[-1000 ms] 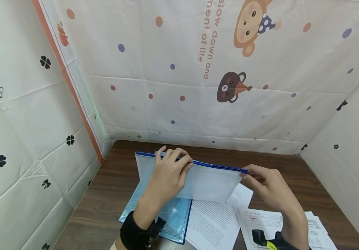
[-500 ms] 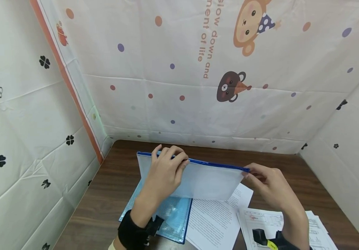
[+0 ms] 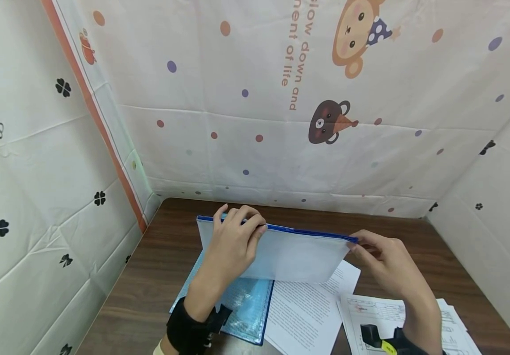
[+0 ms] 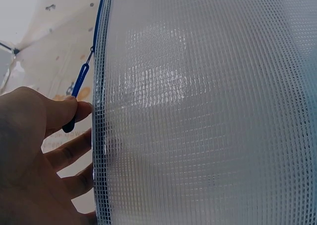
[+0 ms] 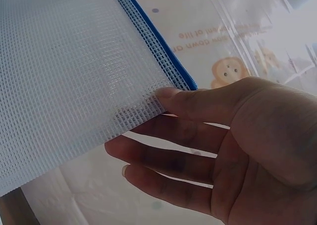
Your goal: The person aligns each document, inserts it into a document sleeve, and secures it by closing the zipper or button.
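Note:
A white mesh zip pouch (image 3: 299, 256) with a blue zipper edge stands upright over the table. My left hand (image 3: 251, 226) is at the top edge left of the middle, pinching the blue zipper pull (image 4: 79, 86) between thumb and fingers (image 4: 64, 113). The mesh pouch (image 4: 208, 111) fills the left wrist view. My right hand (image 3: 356, 246) pinches the pouch's upper right corner, thumb in front and fingers behind, as the right wrist view shows on the pouch (image 5: 74, 76) and the right hand (image 5: 168, 98).
A blue mesh pouch (image 3: 246, 305) lies flat on the brown table (image 3: 157, 266) under the held one. Printed sheets (image 3: 304, 310) and more papers (image 3: 370, 315) lie to the right. Patterned curtain walls (image 3: 281, 123) enclose the table on three sides.
My left hand has slid a little to the left along the zipper edge. The pouch and my right hand have barely shifted.

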Available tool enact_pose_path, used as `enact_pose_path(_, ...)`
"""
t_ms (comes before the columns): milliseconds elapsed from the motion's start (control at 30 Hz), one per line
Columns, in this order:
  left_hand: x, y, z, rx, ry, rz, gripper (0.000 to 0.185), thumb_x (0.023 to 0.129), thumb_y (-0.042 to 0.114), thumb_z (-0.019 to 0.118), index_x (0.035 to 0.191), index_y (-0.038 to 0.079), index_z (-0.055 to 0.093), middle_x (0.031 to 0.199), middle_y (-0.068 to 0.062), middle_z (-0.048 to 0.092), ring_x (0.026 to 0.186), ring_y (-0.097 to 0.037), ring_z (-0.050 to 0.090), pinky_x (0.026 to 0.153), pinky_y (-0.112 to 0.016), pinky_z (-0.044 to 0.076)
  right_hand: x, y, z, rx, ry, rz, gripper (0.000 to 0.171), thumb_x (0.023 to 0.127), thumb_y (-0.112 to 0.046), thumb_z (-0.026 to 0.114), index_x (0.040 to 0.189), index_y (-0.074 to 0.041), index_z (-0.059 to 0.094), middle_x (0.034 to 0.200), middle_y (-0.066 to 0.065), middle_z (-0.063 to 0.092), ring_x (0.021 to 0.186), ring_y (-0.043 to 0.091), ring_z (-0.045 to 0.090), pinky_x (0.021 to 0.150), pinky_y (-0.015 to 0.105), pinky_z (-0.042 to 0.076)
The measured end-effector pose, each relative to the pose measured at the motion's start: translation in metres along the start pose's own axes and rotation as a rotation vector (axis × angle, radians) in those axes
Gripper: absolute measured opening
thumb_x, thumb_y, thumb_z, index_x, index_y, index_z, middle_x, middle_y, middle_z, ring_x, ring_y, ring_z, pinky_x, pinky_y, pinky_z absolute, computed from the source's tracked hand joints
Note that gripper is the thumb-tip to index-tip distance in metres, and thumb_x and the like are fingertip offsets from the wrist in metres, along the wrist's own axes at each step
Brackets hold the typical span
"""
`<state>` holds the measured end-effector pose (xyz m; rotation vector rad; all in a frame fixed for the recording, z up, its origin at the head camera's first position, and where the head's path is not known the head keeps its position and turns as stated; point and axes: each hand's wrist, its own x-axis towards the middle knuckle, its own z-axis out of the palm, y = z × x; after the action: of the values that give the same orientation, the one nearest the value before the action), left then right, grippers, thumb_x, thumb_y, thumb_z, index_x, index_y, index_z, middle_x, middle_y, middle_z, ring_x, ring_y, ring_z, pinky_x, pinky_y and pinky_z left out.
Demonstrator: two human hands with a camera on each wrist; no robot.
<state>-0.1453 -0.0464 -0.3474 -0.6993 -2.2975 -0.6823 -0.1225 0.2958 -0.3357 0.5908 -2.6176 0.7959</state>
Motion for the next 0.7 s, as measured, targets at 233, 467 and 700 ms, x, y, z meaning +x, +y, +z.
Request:
enact_pose_path(233, 0.0001, -0.0010, -0.0007, -0.004, -0.011, -0.006, 0.016, 0.109, 0.022, 0.062, 0.106, 0.020, 0.077, 0.117, 0.002, 0.068, 0.110, -0.023, 0.063, 0.116, -0.066, 0.031, -0.0001, 0.0014, -0.0005, 0.011, 0.005, -0.007, 0.021, 0.097, 0.000, 0.074, 0.112, -0.015, 0.077, 0.100, -0.003, 0.078, 0.086, 0.009, 0.070, 0.070, 0.029, 0.059)
enact_pose_path(467, 0.0002, -0.0024, -0.0023, 0.011, -0.008, -0.014, 0.015, 0.109, 0.021, 0.062, 0.106, 0.020, 0.077, 0.116, 0.001, 0.069, 0.109, -0.023, 0.064, 0.115, -0.067, 0.032, 0.0012, 0.0009, 0.0012, 0.016, 0.007, -0.019, 0.021, 0.097, 0.000, 0.075, 0.112, -0.014, 0.077, 0.100, -0.001, 0.078, 0.084, 0.011, 0.070, 0.071, 0.028, 0.060)
enact_pose_path(700, 0.0006, -0.0036, -0.0045, 0.004, -0.013, -0.030, 0.014, 0.109, 0.020, 0.062, 0.107, 0.020, 0.077, 0.116, 0.001, 0.069, 0.111, -0.024, 0.064, 0.116, -0.068, 0.030, 0.0011, 0.0014, 0.0014, 0.002, 0.014, -0.014, 0.021, 0.096, 0.002, 0.075, 0.111, -0.012, 0.076, 0.098, -0.001, 0.078, 0.082, 0.014, 0.072, 0.069, 0.029, 0.060)
